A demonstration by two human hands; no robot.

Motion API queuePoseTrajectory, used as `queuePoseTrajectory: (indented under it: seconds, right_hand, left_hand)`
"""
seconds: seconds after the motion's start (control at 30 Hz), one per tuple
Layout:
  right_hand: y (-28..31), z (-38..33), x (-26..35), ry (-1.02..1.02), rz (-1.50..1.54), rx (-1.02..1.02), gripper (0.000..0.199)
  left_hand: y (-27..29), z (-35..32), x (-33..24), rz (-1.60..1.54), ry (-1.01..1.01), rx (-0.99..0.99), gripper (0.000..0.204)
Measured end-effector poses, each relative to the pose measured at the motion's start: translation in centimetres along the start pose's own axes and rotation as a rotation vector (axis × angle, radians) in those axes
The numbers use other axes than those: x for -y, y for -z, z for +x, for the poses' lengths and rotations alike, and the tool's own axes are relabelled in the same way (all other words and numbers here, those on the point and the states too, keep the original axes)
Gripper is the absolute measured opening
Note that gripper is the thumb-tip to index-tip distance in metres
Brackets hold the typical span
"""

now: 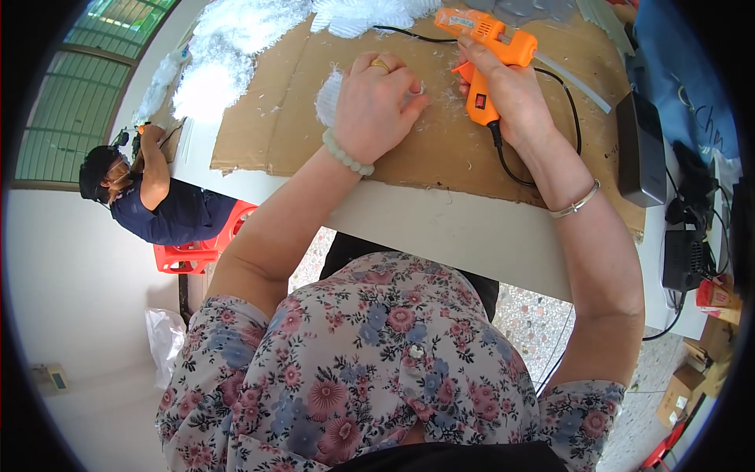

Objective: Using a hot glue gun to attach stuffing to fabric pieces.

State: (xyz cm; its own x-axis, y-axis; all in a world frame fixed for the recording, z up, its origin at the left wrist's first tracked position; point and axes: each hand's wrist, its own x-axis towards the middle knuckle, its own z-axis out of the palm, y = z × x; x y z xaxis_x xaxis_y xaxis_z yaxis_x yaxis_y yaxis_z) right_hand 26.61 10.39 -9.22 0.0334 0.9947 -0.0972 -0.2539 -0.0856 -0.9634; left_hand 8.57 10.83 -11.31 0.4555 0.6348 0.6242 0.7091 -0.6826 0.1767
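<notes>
My right hand point(507, 90) is wrapped round the handle of an orange glue gun point(480, 101), whose nozzle end points to the left. A translucent glue stick point(578, 82) juts out of its back, and a black cord runs from the handle's foot. My left hand point(377, 106) is closed, fingers curled, over a white ribbed piece point(326, 98). Part of that piece shows left of the hand, and a bit of white shows at the fingertips. Most of it is hidden under the hand. Both hands are above a brown cardboard sheet point(275, 134).
White fluffy material point(228, 55) is heaped at the far left, with more ribbed white pieces point(370, 17) at the back. A black box-shaped device point(638, 149) and cables stand on the right. Another person point(169, 193) works at the far left on a red stool point(189, 256).
</notes>
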Motion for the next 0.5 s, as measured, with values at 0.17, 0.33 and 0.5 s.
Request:
queuePoseTrajectory:
  seconds: [0.17,0.33,0.5]
  right_hand:
    - [-0.6,-0.1,0.4,0.012,-0.020,-0.013,0.022]
    - [-0.7,-0.2,0.6,-0.005,-0.014,-0.008,0.023]
    - [-1.4,-0.2,0.7,0.011,-0.009,-0.027,0.023]
  left_hand:
    - [0.1,-0.4,0.9,0.000,0.062,0.037,0.012]
    - [0.4,-0.4,0.9,-0.019,0.163,0.015,0.021]
    - [-0.1,-0.7,2.6,0.007,-0.022,0.062,0.022]
